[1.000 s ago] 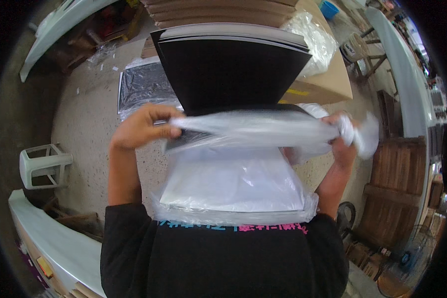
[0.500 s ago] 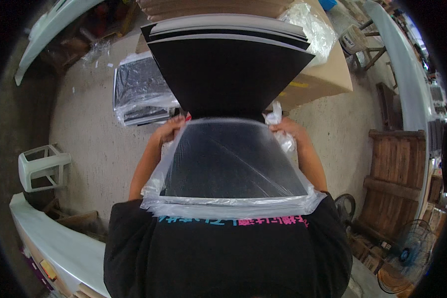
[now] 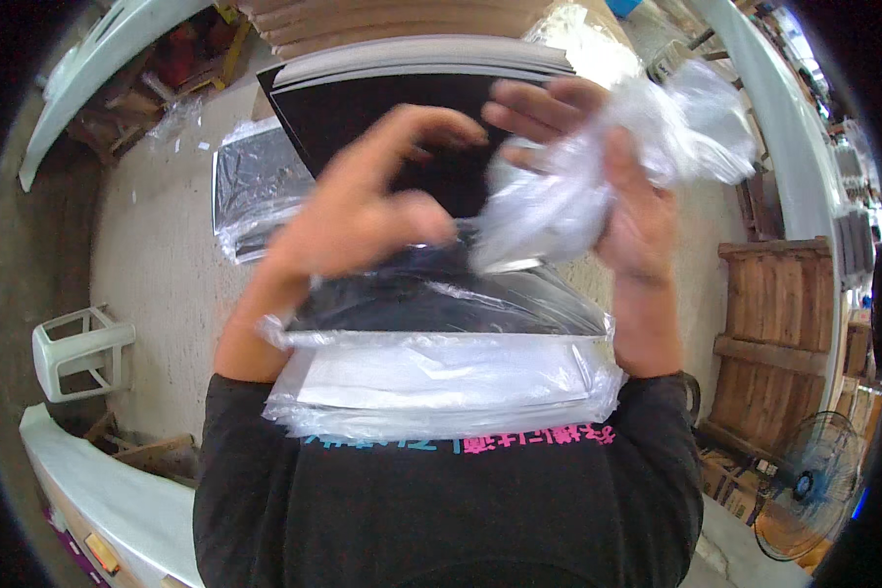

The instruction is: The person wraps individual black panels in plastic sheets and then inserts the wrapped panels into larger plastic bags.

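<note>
Right hand (image 3: 639, 218) gripping bunched clear plastic (image 3: 549, 206), left hand (image 3: 355, 214) blurred, thumb and fingers spread wide, plastic-wrapped panels (image 3: 441, 367) just below both hands, upright black boards (image 3: 343, 113) beyond them

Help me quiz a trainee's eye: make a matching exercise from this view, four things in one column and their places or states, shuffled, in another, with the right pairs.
Things:
1. stool
2. crumpled plastic
3. fan
4. left hand

Places or states:
A. at the lower right, with a round cage
B. open, gripping nothing
C. white, at the far left
D. gripped by the right hand

Pairs: 1-C, 2-D, 3-A, 4-B
</note>
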Tool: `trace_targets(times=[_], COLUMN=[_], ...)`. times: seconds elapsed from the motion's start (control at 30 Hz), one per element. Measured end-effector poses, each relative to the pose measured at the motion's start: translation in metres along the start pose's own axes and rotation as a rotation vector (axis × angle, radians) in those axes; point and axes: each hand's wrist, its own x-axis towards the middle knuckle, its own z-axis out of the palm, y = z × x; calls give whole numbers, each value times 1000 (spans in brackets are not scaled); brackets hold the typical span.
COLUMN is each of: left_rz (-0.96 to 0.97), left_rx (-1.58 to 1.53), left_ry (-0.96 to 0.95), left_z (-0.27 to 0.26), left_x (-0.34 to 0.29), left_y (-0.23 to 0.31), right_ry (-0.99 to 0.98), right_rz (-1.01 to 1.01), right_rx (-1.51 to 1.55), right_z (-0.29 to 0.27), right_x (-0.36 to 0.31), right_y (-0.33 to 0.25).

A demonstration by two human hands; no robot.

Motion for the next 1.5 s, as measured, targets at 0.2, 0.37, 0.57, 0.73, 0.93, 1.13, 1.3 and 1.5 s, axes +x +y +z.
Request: trace_targets(times=[0.2,0.37,0.57,0.73,0.93,1.13,1.3,1.5], left_rz=[-127,-456,-383,-105,-389,-377,-533,-380], left_rx=[294,66,-106,569,-87,51,-164,-87], left_ry=[-136,112,497,234,339,207,369,411], left_z=[45,35,35,44,35,26,28,33], left_x=[-15,-16,-15,-21,-21,-19,-15,-15], left_y=[-24,-18,-29,-31,-28,-22,-19,-16], right_ry=[37,121,342,403,372,412,321,459], right_rz=[60,86,262,204,183,169,278,196], right_rx=[79,258,205,526,167,142,257,307], right_z=[-7,-5,-8,5,-9,-10,-8,-7], right_x=[26,7,-13,-8,-15,-17,-14,-17], right_y=[29,71,83,70,74,73,69,73])
